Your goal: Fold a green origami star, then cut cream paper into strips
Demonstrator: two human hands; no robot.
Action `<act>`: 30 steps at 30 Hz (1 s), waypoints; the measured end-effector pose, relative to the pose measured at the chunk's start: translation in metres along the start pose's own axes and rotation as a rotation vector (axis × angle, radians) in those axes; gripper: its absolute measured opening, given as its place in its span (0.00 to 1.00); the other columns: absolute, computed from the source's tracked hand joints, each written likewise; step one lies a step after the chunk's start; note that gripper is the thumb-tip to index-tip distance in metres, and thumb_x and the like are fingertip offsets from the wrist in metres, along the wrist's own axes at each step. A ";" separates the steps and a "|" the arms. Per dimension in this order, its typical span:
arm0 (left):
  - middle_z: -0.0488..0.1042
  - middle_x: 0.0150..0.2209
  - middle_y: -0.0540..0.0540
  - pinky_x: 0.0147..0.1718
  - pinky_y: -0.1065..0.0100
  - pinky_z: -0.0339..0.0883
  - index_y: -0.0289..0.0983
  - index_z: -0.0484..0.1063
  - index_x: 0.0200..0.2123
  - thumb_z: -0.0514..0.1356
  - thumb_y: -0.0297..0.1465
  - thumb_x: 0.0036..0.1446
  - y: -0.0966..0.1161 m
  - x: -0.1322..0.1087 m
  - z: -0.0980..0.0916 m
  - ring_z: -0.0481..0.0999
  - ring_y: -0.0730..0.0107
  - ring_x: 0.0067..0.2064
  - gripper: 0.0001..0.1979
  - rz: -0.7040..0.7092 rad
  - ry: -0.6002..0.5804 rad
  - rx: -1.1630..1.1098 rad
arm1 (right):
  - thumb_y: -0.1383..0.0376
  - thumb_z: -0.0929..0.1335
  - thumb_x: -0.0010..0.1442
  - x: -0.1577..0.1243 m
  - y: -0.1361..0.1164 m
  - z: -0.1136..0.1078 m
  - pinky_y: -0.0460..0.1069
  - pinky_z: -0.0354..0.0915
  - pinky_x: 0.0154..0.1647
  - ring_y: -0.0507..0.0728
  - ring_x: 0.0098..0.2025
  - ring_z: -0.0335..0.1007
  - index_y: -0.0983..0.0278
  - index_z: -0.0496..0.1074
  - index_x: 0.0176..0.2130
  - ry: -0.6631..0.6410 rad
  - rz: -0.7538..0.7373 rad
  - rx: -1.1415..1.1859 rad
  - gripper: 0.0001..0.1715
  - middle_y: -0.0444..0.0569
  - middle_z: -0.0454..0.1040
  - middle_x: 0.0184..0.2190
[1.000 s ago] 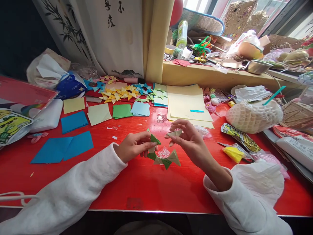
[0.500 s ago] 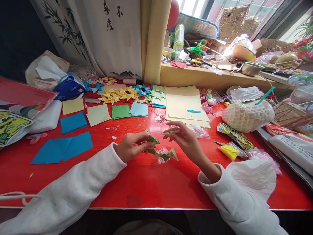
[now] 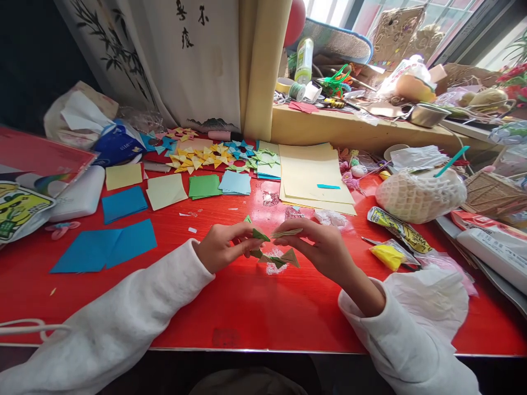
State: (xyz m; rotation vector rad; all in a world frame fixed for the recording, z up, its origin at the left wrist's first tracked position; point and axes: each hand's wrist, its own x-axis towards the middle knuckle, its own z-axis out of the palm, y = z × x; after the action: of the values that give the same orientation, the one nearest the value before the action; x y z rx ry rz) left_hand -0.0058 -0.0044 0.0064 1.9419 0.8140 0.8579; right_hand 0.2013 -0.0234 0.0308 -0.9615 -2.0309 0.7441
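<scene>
My left hand (image 3: 222, 247) pinches one end of a chain of folded green and pale paper triangles (image 3: 275, 257) just above the red table (image 3: 255, 307). My right hand (image 3: 323, 247) pinches a separate pale folded paper piece (image 3: 287, 232) between thumb and fingers. Its tip almost touches the green triangle held by the left hand. Both hands are closed on paper, and both arms wear white sleeves.
Blue sheets (image 3: 105, 251), a yellow sheet (image 3: 123, 176), a green stack (image 3: 205, 186) and cream paper (image 3: 313, 175) lie behind the hands. Finished paper stars (image 3: 206, 156) sit by the curtain. A netted bundle (image 3: 420, 195), snack packets (image 3: 395, 230) and crumpled tissue (image 3: 428, 299) crowd the right.
My right hand has dropped and moved left, bringing its pale folded piece close to the green triangle in my left hand. The chain has sunk nearer the table.
</scene>
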 end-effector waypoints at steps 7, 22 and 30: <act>0.74 0.25 0.46 0.25 0.70 0.69 0.33 0.70 0.33 0.55 0.34 0.53 -0.001 0.001 0.001 0.73 0.73 0.24 0.10 0.011 0.008 0.017 | 0.70 0.64 0.56 -0.001 -0.005 0.003 0.44 0.68 0.29 0.51 0.30 0.72 0.65 0.68 0.36 0.040 -0.119 -0.177 0.05 0.47 0.75 0.30; 0.74 0.25 0.47 0.25 0.72 0.69 0.33 0.69 0.34 0.54 0.31 0.54 0.001 -0.001 0.003 0.73 0.74 0.24 0.08 0.042 0.018 0.076 | 0.67 0.61 0.58 -0.006 0.001 0.004 0.45 0.66 0.28 0.51 0.30 0.72 0.61 0.68 0.39 0.043 -0.211 -0.408 0.09 0.45 0.75 0.31; 0.74 0.25 0.47 0.24 0.74 0.67 0.33 0.69 0.35 0.53 0.30 0.55 0.006 -0.004 0.006 0.71 0.76 0.23 0.08 0.087 0.037 0.167 | 0.67 0.61 0.58 -0.006 -0.004 0.005 0.44 0.65 0.26 0.50 0.28 0.71 0.62 0.67 0.39 0.052 -0.201 -0.371 0.08 0.44 0.75 0.30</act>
State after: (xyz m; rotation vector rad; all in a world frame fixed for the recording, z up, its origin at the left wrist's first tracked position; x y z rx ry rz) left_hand -0.0022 -0.0127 0.0085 2.1264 0.8507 0.9046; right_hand 0.1985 -0.0309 0.0291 -0.9463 -2.2227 0.2355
